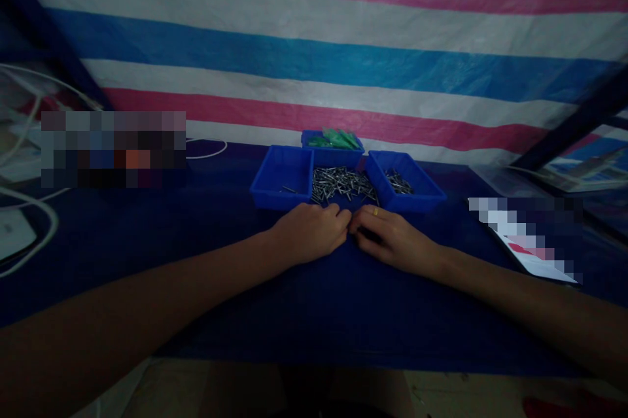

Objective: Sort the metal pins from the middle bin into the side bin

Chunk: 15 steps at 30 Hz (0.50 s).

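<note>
My left hand (pixel 314 231) is closed just in front of a pile of thin silver metal fasteners (pixel 341 182), which look like screws or rivets. Its fingertips nearly meet those of my right hand (pixel 390 235), which wears a ring and has curled, pinched fingers. Whatever either hand holds is hidden. Left of the pile, a blue bin (pixel 279 173) contains a few fasteners. To the right, another blue bin (pixel 417 182) holds a heap of similar fasteners (pixel 398 182). Behind the pile stands a third blue bin (pixel 333 156) with green plastic packets (pixel 338 139) in it.
The dark blue table (pixel 324 313) ends at a front edge near my body. A flat white item (pixel 544 265), partly blurred out, lies at the right. White cables (pixel 52 228) run along the left. A striped sheet (pixel 343 58) hangs behind the table.
</note>
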Each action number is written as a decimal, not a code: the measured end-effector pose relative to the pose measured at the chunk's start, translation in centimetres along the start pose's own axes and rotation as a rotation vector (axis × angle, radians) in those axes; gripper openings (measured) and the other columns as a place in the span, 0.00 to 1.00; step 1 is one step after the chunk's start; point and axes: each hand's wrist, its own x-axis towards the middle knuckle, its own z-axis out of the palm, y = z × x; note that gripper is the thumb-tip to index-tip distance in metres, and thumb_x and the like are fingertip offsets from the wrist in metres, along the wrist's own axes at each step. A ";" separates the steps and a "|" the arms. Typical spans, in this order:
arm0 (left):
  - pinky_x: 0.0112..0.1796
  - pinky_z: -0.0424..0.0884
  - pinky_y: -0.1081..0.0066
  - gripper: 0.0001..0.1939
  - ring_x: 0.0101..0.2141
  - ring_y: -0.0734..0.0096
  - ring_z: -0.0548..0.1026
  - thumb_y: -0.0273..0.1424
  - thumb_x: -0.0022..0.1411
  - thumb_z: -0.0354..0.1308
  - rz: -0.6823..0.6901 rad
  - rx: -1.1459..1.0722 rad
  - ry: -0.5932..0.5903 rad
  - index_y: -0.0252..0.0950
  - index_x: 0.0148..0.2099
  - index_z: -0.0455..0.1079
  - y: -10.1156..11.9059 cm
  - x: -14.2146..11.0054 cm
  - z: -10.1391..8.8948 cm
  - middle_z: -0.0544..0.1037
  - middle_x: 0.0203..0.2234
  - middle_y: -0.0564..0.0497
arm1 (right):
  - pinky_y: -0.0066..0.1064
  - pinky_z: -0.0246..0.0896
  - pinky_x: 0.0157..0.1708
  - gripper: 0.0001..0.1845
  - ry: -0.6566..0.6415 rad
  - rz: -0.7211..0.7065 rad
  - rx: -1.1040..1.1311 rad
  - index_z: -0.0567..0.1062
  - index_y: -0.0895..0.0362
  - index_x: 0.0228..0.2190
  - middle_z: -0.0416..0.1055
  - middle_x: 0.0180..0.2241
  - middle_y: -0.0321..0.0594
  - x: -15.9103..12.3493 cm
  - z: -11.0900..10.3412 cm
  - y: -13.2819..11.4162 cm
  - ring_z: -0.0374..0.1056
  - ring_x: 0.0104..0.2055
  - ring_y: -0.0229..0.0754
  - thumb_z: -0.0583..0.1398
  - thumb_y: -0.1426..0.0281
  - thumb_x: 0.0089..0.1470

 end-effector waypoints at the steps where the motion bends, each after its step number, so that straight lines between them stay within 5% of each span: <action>1: 0.20 0.62 0.72 0.10 0.26 0.67 0.74 0.31 0.64 0.42 0.015 -0.010 -0.001 0.34 0.37 0.64 -0.1 0.0 0.1 0.73 0.28 0.49 | 0.30 0.62 0.35 0.05 -0.009 -0.012 0.015 0.67 0.57 0.33 0.66 0.31 0.39 0.1 0.1 0.0 0.64 0.34 0.37 0.51 0.76 0.55; 8: 0.20 0.60 0.72 0.10 0.26 0.68 0.75 0.29 0.66 0.41 0.048 -0.008 -0.014 0.34 0.37 0.62 -0.4 -0.3 0.0 0.74 0.27 0.51 | 0.32 0.61 0.38 0.08 0.001 0.082 -0.062 0.66 0.58 0.38 0.66 0.35 0.43 0.0 -0.2 1.0 0.64 0.38 0.40 0.53 0.69 0.57; 15: 0.21 0.60 0.72 0.10 0.26 0.68 0.75 0.30 0.67 0.39 0.023 -0.037 -0.052 0.35 0.36 0.60 -0.5 -0.3 -0.3 0.74 0.26 0.52 | 0.30 0.57 0.31 0.16 -0.121 0.045 -0.213 0.66 0.58 0.29 0.64 0.25 0.39 0.1 -0.6 1.0 0.61 0.27 0.37 0.46 0.64 0.62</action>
